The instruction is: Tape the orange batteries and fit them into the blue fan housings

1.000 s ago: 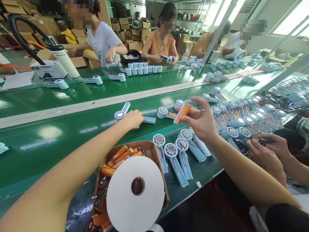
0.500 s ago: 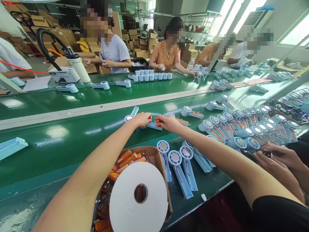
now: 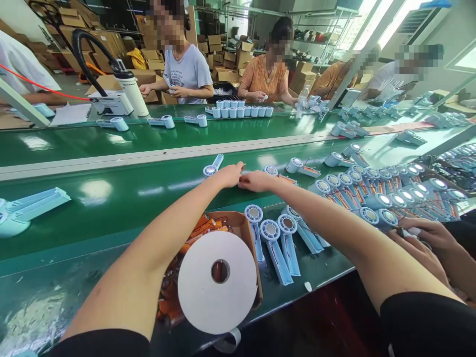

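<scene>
My left hand (image 3: 232, 174) and my right hand (image 3: 256, 181) meet over the green belt, almost touching. The fingers of both are closed and bent down. What lies between and beneath them is hidden, including the handheld fan body there a moment ago. Just left of my left hand, a light blue fan body (image 3: 210, 171) lies on the belt with its handle pointing away. Another fan body (image 3: 270, 170) with an orange battery sits right behind my right hand. Below my forearms, a cardboard box (image 3: 248, 233) holds orange batteries (image 3: 206, 225) and a large white roll (image 3: 197, 287).
Several fan bodies (image 3: 270, 230) lie on the ledge right of the box, and rows of them (image 3: 357, 181) fill the belt's right side. A co-worker's hands (image 3: 424, 243) work at the right edge. Across the belt (image 3: 111, 198), several people sit near a white cylinder (image 3: 134, 94) with a black hose.
The orange battery in my right hand has gone out of sight, and the fan body below is covered by my hands. A fan body at far left has come further into view.
</scene>
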{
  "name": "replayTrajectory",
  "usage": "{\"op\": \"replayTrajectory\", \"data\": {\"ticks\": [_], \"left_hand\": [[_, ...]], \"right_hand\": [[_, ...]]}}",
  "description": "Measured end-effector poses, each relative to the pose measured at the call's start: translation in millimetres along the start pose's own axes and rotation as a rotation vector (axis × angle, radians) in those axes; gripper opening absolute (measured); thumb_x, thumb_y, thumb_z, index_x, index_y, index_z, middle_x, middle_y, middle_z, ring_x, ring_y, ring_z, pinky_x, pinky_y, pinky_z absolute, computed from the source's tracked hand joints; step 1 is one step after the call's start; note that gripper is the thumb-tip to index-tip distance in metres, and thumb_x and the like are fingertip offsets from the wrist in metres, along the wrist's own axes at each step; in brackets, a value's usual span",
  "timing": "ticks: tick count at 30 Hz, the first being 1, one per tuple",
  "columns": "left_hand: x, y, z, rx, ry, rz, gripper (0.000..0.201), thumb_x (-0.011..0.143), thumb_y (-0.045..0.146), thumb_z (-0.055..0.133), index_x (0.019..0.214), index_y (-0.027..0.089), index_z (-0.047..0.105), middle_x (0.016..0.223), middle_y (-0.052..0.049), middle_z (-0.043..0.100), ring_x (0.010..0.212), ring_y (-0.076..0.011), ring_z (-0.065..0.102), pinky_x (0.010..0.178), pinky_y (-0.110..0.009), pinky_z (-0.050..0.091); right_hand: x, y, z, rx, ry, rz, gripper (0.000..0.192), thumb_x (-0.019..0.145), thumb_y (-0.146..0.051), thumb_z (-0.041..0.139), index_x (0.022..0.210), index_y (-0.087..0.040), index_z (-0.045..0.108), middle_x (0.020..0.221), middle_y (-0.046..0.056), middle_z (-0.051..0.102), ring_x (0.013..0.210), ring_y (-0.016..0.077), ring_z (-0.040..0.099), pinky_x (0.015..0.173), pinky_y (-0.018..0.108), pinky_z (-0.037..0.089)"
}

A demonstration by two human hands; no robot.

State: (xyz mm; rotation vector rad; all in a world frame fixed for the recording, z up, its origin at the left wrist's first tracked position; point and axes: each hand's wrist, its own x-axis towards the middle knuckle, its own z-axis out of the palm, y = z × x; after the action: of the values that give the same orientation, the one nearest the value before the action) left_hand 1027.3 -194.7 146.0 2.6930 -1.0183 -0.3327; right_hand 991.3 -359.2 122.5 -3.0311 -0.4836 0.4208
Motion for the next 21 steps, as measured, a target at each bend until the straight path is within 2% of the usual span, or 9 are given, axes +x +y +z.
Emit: {"op": "replayTrajectory", "data": {"ticks": [3, 4, 5, 7, 10, 14, 17, 19, 21], "left_hand": [[-76, 14, -12.9, -0.004, 0.08, 0.163, 0.056, 0.108, 0.025, 0.05, 0.163, 0.012, 0.045, 0.17, -0.019, 0.049, 0.163, -0.032, 0.037, 0.135, -0.05, 0.032], [-110, 16, -14.3, -0.011, 0.076, 0.221, 0.055, 0.107, 0.029, 0.053, 0.16, 0.014, 0.05, 0.17, -0.016, 0.05, 0.164, -0.0315, 0.034, 0.136, -0.049, 0.03], [-146, 15, -13.5, -0.021, 0.022, 0.292, 0.054, 0.099, 0.038, 0.069, 0.15, 0.02, 0.062, 0.16, -0.011, 0.061, 0.157, -0.03, 0.046, 0.133, -0.044, 0.038], [-215, 7, -4.6, -0.028, -0.093, 0.415, 0.062, 0.078, 0.05, 0.091, 0.134, 0.031, 0.073, 0.15, -0.005, 0.071, 0.152, -0.0355, 0.054, 0.13, -0.051, 0.045], [-291, -11, 21.3, 0.051, -0.03, 0.413, 0.071, 0.078, 0.032, 0.087, 0.147, 0.033, 0.067, 0.159, -0.006, 0.066, 0.159, -0.042, 0.047, 0.131, -0.064, 0.043], [-336, -17, 49.2, 0.105, 0.303, 0.398, 0.069, 0.086, 0.019, 0.077, 0.152, 0.025, 0.059, 0.158, -0.012, 0.064, 0.162, -0.0403, 0.041, 0.132, -0.06, 0.043], [-354, -8, 60.4, 0.133, 0.627, 0.309, 0.078, 0.091, 0.026, 0.081, 0.163, 0.023, 0.05, 0.154, -0.014, 0.065, 0.16, -0.0417, 0.043, 0.133, -0.061, 0.043], [-367, -6, 67.5, 0.146, 0.793, 0.224, 0.092, 0.091, 0.03, 0.083, 0.172, 0.033, 0.041, 0.163, -0.007, 0.059, 0.16, -0.0422, 0.044, 0.135, -0.063, 0.042], [-385, -12, 74.4, 0.141, 0.899, 0.108, 0.098, 0.089, 0.037, 0.082, 0.174, 0.048, 0.035, 0.174, 0.008, 0.047, 0.16, -0.0433, 0.043, 0.137, -0.066, 0.039]], "right_hand": [[-38, 11, -8, 0.097, 0.131, -0.003, 0.048, 0.109, -0.032, 0.061, 0.155, -0.023, 0.068, 0.154, 0.012, 0.072, 0.136, 0.0304, 0.072, 0.115, 0.042, 0.055], [-59, 14, -7, 0.166, 0.237, 0.006, 0.049, 0.108, -0.032, 0.061, 0.155, -0.022, 0.067, 0.157, 0.013, 0.069, 0.14, 0.0309, 0.069, 0.118, 0.044, 0.054], [-83, 15, -4, 0.249, 0.351, 0.014, 0.048, 0.107, -0.033, 0.062, 0.152, -0.021, 0.07, 0.155, 0.013, 0.071, 0.14, 0.0313, 0.069, 0.119, 0.047, 0.054], [-136, 8, 5, 0.422, 0.526, 0.001, 0.038, 0.106, -0.038, 0.063, 0.136, -0.022, 0.08, 0.138, 0.012, 0.08, 0.126, 0.0308, 0.076, 0.11, 0.048, 0.061], [-209, -21, 22, 0.595, 0.58, -0.129, 0.026, 0.106, -0.04, 0.066, 0.111, -0.024, 0.086, 0.109, 0.009, 0.087, 0.101, 0.0252, 0.081, 0.093, 0.04, 0.066], [-256, -83, 41, 0.856, 0.448, -0.254, 0.025, 0.108, -0.04, 0.067, 0.11, -0.022, 0.084, 0.094, 0.007, 0.085, 0.083, 0.0172, 0.078, 0.077, 0.028, 0.062], [-256, -145, 63, 1.128, 0.161, -0.259, 0.052, 0.098, -0.059, 0.078, 0.131, -0.019, 0.078, 0.087, 0.003, 0.082, 0.068, 0.0135, 0.07, 0.063, 0.023, 0.054], [-247, -189, 87, 1.238, -0.012, -0.294, 0.058, 0.092, -0.07, 0.08, 0.117, -0.017, 0.081, 0.075, 0.0, 0.075, 0.06, 0.0117, 0.062, 0.058, 0.021, 0.048], [-238, -230, 116, 1.232, -0.079, -0.411, 0.056, 0.095, -0.073, 0.074, 0.087, -0.018, 0.078, 0.061, -0.003, 0.065, 0.054, 0.0107, 0.055, 0.053, 0.022, 0.041]]}}
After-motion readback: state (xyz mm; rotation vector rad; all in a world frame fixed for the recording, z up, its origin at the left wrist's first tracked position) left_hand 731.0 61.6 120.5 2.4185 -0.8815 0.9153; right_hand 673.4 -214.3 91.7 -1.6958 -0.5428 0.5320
